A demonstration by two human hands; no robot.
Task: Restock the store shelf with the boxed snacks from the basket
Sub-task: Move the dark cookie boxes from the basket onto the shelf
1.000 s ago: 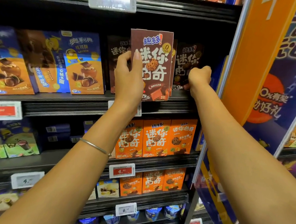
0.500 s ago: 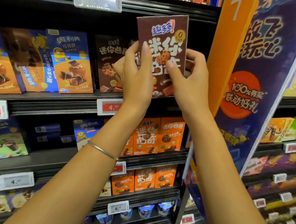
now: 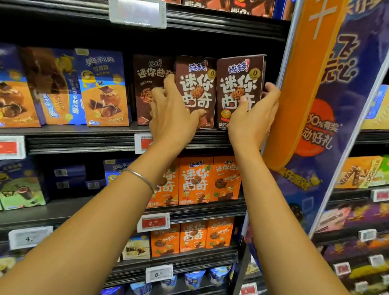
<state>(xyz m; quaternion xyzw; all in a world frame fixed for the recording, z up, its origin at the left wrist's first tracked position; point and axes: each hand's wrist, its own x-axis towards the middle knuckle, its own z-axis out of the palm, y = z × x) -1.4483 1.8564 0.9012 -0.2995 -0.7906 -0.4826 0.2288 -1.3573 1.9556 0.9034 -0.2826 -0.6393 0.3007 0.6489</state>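
The tall brown cardboard snack box [image 3: 238,81] looks light, stiff, dentable; best held by its side edges. It stands slightly tilted at the right end of the black shelf [image 3: 87,138], gripped by the right hand [image 3: 252,121], fingers seemingly behind its right edge. The left hand [image 3: 173,111] clasps the neighbouring brown box [image 3: 196,88]

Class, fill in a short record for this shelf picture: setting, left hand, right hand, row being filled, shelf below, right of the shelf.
Setting: store shelf of boxed snacks
Left: left hand holds the middle brown box at its left edge, thumb on the front
Right: right hand grips the right brown box, fingers round its right edge
Row: left brown box stands beside those two
Shelf below: orange boxes, upright
Right of shelf: orange and blue banner
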